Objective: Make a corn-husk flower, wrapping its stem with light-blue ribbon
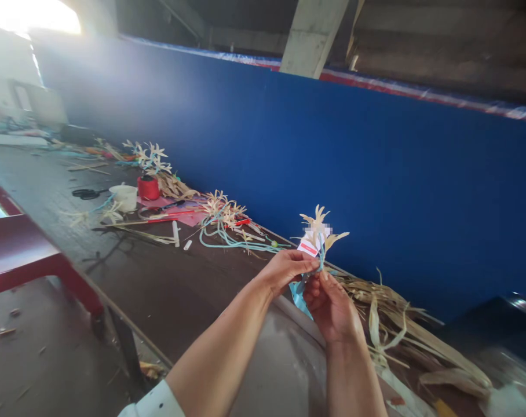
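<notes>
Both my hands hold one straw flower (318, 226) up in front of the blue wall. A small white and red tag (309, 247) hangs on its light blue stem (298, 295). My left hand (284, 269) pinches the stem just below the petals. My right hand (330, 307) is closed around the lower stem, right beside the left.
A long dark table (159, 284) runs along the blue wall (376, 174). On it lie more straw flowers (222, 211), blue cords, a red spool (148, 187), a white cup (124, 197), black scissors (87, 193) and dried husks (402, 324). A red bench (24, 249) stands at the left.
</notes>
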The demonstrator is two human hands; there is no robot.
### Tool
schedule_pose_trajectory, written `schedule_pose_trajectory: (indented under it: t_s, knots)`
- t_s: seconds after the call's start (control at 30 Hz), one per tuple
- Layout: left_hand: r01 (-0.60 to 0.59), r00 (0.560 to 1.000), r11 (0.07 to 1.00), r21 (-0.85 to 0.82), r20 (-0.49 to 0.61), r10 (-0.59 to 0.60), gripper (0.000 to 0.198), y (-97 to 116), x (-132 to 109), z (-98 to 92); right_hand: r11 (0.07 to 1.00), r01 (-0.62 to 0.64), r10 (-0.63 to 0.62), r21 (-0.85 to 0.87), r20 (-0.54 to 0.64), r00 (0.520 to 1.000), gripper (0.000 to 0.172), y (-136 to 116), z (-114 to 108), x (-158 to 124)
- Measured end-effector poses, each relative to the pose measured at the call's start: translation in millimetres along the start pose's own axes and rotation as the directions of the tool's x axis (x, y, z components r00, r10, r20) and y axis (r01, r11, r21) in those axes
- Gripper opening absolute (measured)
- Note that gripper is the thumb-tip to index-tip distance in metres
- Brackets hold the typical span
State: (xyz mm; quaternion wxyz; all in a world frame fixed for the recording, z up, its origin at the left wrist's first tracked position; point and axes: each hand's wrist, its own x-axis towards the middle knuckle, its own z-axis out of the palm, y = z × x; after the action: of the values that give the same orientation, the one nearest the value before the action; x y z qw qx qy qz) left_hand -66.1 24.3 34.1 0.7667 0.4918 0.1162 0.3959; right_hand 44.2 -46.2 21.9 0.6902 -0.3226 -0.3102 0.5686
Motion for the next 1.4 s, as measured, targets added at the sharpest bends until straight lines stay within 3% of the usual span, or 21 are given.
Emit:
schedule_pose_trajectory:
  t_s: [0.17,0.37,0.63,0.77,0.87,0.97,1.2,1.4]
  knots:
    - [-0.018,1.000,0.999,0.050,-0.009,0.019,0.034,1,0,-0.3,0.994,-0.005,-0.003,-0.111,-0.072,0.997,0.024,-6,-3,-1]
    - [-0.020,0.998,0.996,0.091,-0.050,0.025,0.036,0,2,0.6,0.982,0.147,-0.157,-0.115,-0.083,0.984,0.037,-15,-3,-1]
    - [-0.038,0.996,0.987,0.154,-0.071,0.049,0.037,-4,4,-1.0,0.985,0.170,-0.166,0.024,-0.117,0.979,0.044,-30,-5,-8]
    - [-0.037,0.996,0.984,0.174,-0.069,0.050,0.036,-2,3,1.4,0.964,0.195,-0.232,-0.179,-0.221,0.947,0.037,-23,-7,-3]
    - [-0.023,0.997,0.982,0.185,-0.066,0.036,0.031,1,1,4.6,0.886,0.208,-0.307,-0.415,-0.188,0.933,0.028,-12,-4,0]
    - [-0.009,0.995,0.976,0.217,-0.096,0.031,0.028,2,0,6.7,0.834,0.206,-0.339,-0.512,-0.180,0.923,0.025,-6,-1,0]
    - [-0.031,0.997,0.968,0.250,-0.067,0.049,0.034,2,1,2.9,0.915,0.154,-0.267,-0.374,-0.272,0.925,0.025,-11,1,0]
    - [-0.050,0.997,0.966,0.255,-0.037,0.061,0.033,5,-1,3.3,0.953,0.129,-0.206,-0.273,-0.277,0.939,0.023,-11,1,1]
